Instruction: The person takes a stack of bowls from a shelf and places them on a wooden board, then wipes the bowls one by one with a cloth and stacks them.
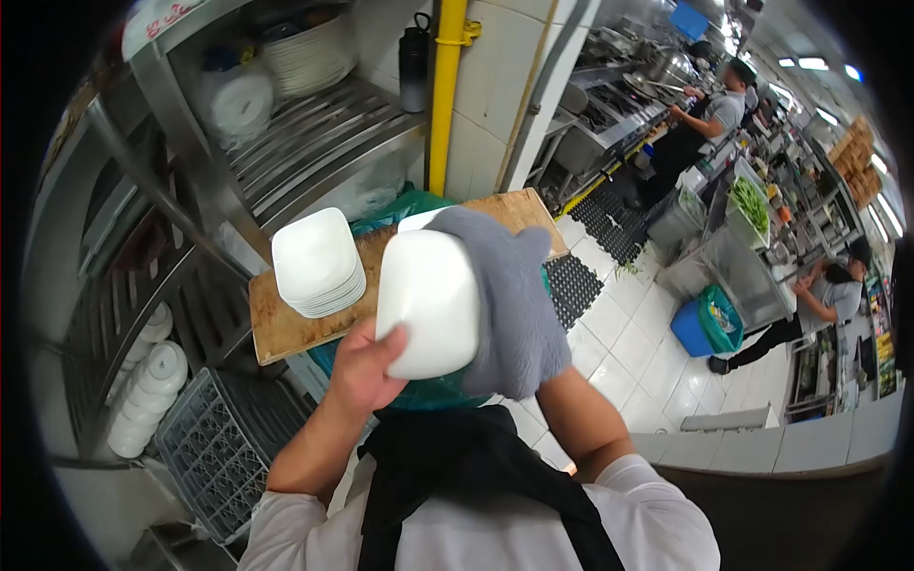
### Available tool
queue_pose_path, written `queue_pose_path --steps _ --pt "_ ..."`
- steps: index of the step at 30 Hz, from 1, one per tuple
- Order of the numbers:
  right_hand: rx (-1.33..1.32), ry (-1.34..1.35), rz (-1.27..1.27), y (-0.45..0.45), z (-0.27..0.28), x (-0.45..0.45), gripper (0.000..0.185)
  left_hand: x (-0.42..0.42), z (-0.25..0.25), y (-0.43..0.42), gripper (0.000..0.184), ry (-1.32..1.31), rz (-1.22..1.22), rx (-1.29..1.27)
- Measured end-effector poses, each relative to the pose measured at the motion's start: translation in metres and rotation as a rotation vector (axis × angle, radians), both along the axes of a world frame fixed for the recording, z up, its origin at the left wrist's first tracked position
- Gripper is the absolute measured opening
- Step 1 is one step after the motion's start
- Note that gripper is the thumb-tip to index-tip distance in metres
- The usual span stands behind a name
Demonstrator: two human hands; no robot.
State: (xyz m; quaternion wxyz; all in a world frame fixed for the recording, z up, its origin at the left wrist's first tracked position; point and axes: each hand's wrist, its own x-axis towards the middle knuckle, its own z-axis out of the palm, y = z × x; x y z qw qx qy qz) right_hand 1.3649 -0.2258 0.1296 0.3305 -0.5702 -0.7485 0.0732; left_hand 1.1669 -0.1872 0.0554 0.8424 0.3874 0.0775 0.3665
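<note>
A white square plate (430,305) is held up over a wooden board (381,249). My left hand (367,366) grips its lower left edge, thumb on the face. A grey cloth (519,295) covers my right hand and lies against the plate's right side; the fingers under it are hidden. To the left, a stack of white square plates (314,262) stands on the board. Behind the held plate, part of another white plate (417,221) shows.
Metal shelves (314,133) with dishes rise at the left, above a grey dish rack (211,447). A yellow pipe (446,105) stands ahead. Two people work at the right, near a blue bin (693,328).
</note>
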Motion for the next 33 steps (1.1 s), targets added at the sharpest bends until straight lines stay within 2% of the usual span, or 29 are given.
queue_pose_path --steps 1,5,8,11,12,15,18,24,27,28,31,32,33 --pt "0.026 0.015 -0.058 -0.006 -0.003 -0.01 0.107 0.003 0.0 0.002 0.046 -0.11 0.028 -0.105" --pt "0.109 0.105 -0.26 -0.022 -0.023 -0.045 0.104 0.017 0.0 0.009 0.047 -0.169 0.113 -0.148" --pt "0.146 0.149 -0.261 -0.024 -0.042 -0.056 0.1 0.028 0.012 -0.007 0.048 0.116 0.248 -0.078" --pt "0.143 0.146 -0.207 -0.023 -0.045 -0.043 0.096 0.023 -0.025 -0.005 0.048 0.186 0.236 0.23" --pt "0.136 0.148 -0.179 -0.021 -0.043 -0.034 0.094 0.025 -0.021 -0.007 0.046 0.192 0.207 0.311" --pt "0.117 0.146 -0.121 -0.005 -0.04 -0.006 0.09 0.022 0.004 -0.013 0.04 0.435 0.14 0.44" --pt "0.111 0.178 -0.097 0.005 -0.046 0.01 0.086 0.025 -0.006 -0.018 0.036 0.333 0.141 0.362" --pt "0.151 0.169 -0.183 0.002 -0.077 0.011 0.08 0.02 -0.03 -0.003 0.041 -0.107 -0.003 0.02" --pt "0.098 0.218 -0.289 -0.009 -0.082 0.007 0.08 0.016 -0.045 0.01 0.045 -0.115 0.035 -0.097" --pt "0.062 0.261 -0.328 -0.015 -0.078 0.005 0.08 0.017 -0.055 0.014 0.048 -0.022 0.105 -0.059" --pt "0.074 -0.079 -0.426 -0.033 -0.053 0.0 0.073 0.022 -0.065 0.01 0.049 0.543 0.425 -0.092" --pt "0.109 -0.238 -0.428 -0.037 -0.049 -0.002 0.072 0.021 -0.073 0.006 0.057 0.603 0.404 -0.111" --pt "0.152 -0.401 -0.427 -0.041 -0.048 -0.004 0.071 0.019 -0.065 0.001 0.058 0.535 0.3 -0.2"
